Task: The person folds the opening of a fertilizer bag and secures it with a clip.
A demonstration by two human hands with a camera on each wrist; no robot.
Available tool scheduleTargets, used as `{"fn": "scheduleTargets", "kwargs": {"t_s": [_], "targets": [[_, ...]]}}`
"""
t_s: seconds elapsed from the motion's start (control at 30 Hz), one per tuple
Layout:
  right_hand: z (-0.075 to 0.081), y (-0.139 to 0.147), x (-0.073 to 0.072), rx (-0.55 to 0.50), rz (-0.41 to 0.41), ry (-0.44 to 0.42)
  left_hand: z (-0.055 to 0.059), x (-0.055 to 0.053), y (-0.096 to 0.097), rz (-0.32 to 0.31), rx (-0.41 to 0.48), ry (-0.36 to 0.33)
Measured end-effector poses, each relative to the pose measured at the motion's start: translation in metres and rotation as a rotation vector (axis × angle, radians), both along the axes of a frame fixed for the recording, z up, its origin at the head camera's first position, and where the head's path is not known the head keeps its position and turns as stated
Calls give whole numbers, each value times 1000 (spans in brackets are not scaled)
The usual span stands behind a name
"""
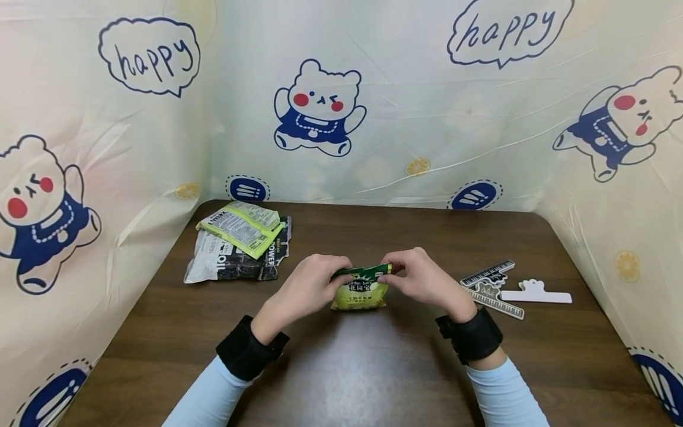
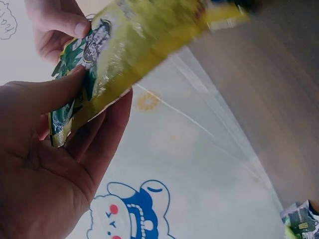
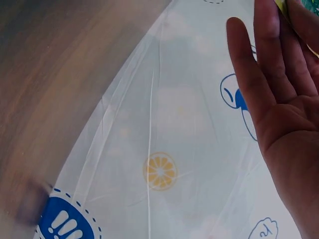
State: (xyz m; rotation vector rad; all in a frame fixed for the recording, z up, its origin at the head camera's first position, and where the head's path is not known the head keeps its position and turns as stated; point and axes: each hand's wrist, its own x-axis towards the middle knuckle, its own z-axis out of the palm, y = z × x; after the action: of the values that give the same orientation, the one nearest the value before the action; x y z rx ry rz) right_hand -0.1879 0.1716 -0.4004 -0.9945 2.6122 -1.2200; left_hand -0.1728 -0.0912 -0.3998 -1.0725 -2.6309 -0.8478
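A small green and yellow plastic packet (image 1: 360,295) stands over the middle of the table, its dark green top edge uppermost. My left hand (image 1: 315,283) pinches the left end of that top edge, thumb in front and fingers behind. At the other end my right hand (image 1: 424,281) pinches the same edge between thumb and fingers. Close up in the left wrist view, the packet (image 2: 134,55) looks filled below the green band, and the left thumb presses on its printed front. Only a sliver of it shows past the right hand (image 3: 284,89) in the right wrist view.
At the back left, a lime green packet (image 1: 242,227) lies on a black and silver bag (image 1: 205,261). Two patterned clips (image 1: 493,296) and a white clip (image 1: 539,296) lie on the right of the brown table (image 1: 341,367). A printed curtain (image 1: 400,118) surrounds the table's back and sides.
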Motion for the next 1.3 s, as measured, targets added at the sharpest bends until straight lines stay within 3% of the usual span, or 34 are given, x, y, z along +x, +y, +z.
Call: {"fn": "scheduleTargets", "kwargs": {"t_s": [0.5,0.87,1.3], "targets": [[-2,0,-1,-6,-14,-30,0,-6,-1,25,30,-135],[-5,0,-2,-11,-17,-19,-1,-7,-3,13,37,-98],[0,4,-2,-39,-6,-44,-2,-6,-4,3,107,-108]]}}
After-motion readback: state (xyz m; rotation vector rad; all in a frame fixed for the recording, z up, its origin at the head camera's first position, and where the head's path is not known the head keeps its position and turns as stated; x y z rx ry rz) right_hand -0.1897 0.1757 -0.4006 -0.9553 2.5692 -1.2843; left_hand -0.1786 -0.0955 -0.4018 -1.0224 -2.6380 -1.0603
